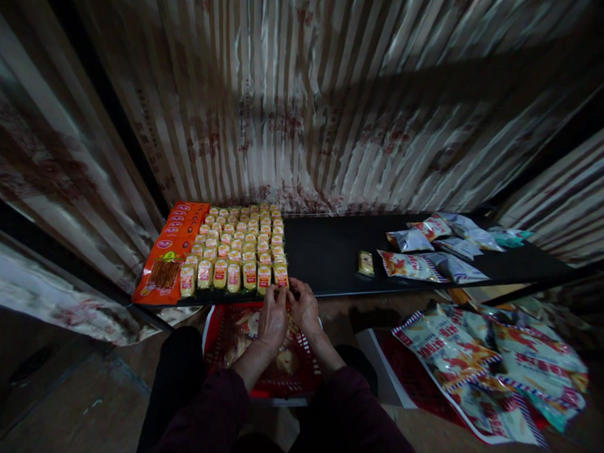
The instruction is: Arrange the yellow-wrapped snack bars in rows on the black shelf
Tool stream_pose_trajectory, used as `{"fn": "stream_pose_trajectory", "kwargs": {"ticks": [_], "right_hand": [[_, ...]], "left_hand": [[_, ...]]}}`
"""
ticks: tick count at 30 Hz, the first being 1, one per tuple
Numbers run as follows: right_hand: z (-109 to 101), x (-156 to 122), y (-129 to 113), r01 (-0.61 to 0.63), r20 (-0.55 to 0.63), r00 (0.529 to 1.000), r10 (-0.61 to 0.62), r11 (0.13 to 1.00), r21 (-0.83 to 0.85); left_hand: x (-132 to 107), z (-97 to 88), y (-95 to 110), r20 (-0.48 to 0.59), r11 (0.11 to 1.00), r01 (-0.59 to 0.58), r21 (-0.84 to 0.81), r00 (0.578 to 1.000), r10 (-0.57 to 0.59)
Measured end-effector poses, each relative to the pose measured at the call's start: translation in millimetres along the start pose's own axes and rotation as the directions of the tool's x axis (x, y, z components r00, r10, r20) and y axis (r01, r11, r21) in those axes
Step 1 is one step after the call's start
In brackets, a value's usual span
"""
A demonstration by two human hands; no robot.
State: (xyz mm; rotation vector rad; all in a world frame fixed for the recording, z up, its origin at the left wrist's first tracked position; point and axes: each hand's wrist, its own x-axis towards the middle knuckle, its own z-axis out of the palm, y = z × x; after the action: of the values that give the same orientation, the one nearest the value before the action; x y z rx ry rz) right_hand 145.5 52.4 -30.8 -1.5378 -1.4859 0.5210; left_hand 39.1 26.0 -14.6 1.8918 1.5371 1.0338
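Both my hands meet at the front edge of a black shelf (328, 252), just below neat rows of small yellow snack packets (240, 246). My left hand (272, 318) has its fingers curled at the nearest row's right end. My right hand (303, 306) is pinched close beside it. What the fingers hold is too small and dark to make out. One single yellow packet (366, 263) lies apart on the shelf to the right.
Orange flat packets (175, 249) line the shelf's left end. Silver and red-striped snack bags (433, 247) lie at the right. A red printed bag (268, 361) sits under my arms on the floor. Large empty wrappers (493, 372) lie at right. Striped curtain (301, 93) behind.
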Motion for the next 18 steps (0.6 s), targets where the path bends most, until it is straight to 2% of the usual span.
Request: {"fn": "stream_pose_trajectory", "kwargs": {"ticks": [3,6,11,18], "right_hand": [[-1,0,-3,-0.002,-0.033,0.999,0.001,1.0,-0.03],[0,4,-8,0.05,-0.075,0.996,-0.055,0.996,-0.077],[14,17,-14,0.156,-0.044,0.986,-0.16,0.983,-0.094],[34,25,-7,0.169,0.002,0.986,-0.169,0.983,-0.065]], "left_hand": [[0,1.7,-5,0.013,1.0,0.017,0.005,1.0,-0.017],[0,4.9,-10,0.015,0.999,0.037,0.016,0.999,-0.037],[0,7.1,-16,0.006,1.0,0.022,0.018,1.0,-0.022],[-6,-11.3,-27,0.055,0.994,-0.094,0.05,0.994,0.091]]}}
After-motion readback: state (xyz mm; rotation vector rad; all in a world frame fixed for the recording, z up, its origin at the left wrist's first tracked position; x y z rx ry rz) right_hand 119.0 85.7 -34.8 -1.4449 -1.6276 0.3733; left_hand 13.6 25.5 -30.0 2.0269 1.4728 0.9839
